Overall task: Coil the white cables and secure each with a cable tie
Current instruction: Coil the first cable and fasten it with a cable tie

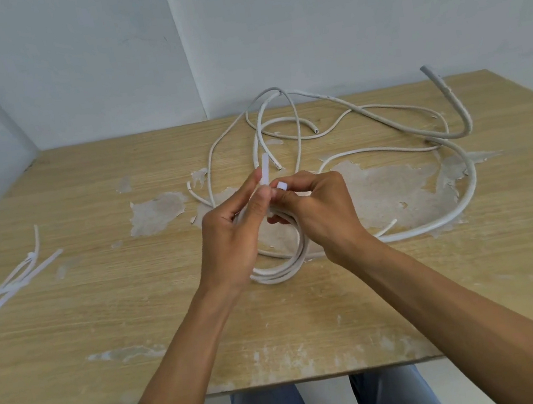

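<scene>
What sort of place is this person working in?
Probably a bare workroom or makeshift bench, not a tidy shop. The walls are plain and pale; the wooden table is worn, its surface peeling in patches; loose white cables sprawl across it, with spare cable ties at its left.

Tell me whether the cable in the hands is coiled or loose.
Coiled. The white cable forms several stacked loops under the left hand and right hand, which pinch the cable tie.

You face a worn wood-grain surface (104, 327) with peeled pale patches. Plain white walls (84, 63) meet in a corner behind it. Light is even.
</scene>
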